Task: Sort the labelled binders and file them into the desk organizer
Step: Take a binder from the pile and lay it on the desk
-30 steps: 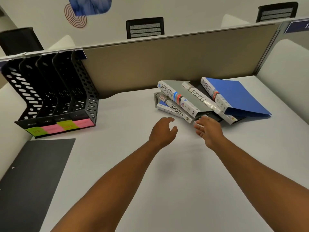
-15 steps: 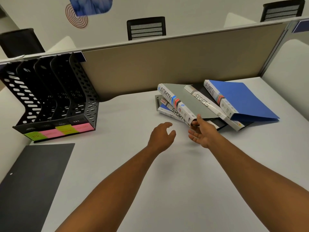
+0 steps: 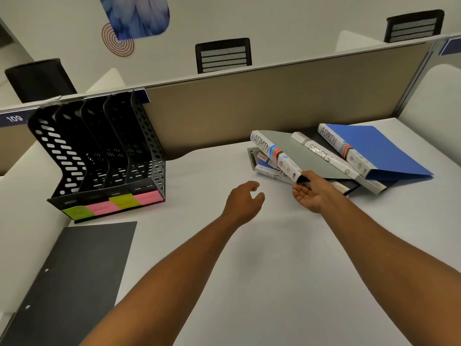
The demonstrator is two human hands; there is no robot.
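Observation:
A pile of labelled binders lies at the back right of the desk. A grey binder marked ADMIN (image 3: 296,153) lies on top of the pile's left side. Beside it lie a grey SPORTS binder (image 3: 324,157) and a blue ADMIN binder (image 3: 374,146). More binders are half hidden beneath. My right hand (image 3: 310,193) grips the near corner of the grey ADMIN binder, thumb on top. My left hand (image 3: 243,201) hovers over the desk left of the pile, fingers loosely curled, holding nothing. The black desk organizer (image 3: 99,156) stands at the back left with green and pink labels along its front.
A dark grey folder (image 3: 72,278) lies flat at the near left of the white desk (image 3: 274,283). A beige partition (image 3: 274,103) closes the back of the desk, with a white side panel at the right. Office chairs show beyond it.
My right hand moved from the pile's front edge to the near corner of the grey ADMIN binder and took hold of it. My left hand stayed almost still.

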